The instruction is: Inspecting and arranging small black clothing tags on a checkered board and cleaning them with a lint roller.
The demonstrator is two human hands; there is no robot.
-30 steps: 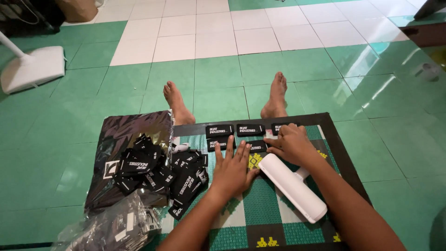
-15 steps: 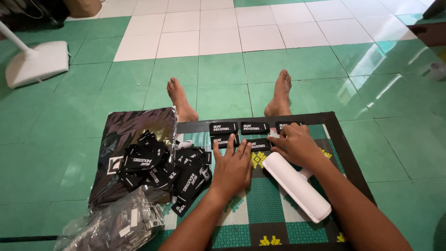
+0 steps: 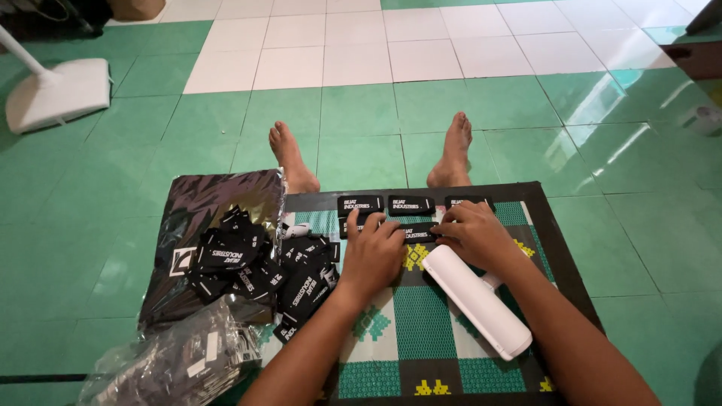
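Both hands press flat, fingers spread, gripping nothing — left hand [image 3: 374,254] and right hand [image 3: 472,234] pinning a black patch [image 3: 416,232] on the mat [image 3: 444,342]; the white roller [image 3: 477,301] at five o'clock could roll and nudge the row at twelve.

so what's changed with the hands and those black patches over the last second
The left hand drew its spread fingers together and slid up onto a black patch in the second row, meeting the right hand there. The top row of patches, the loose pile and the white roller stayed put.
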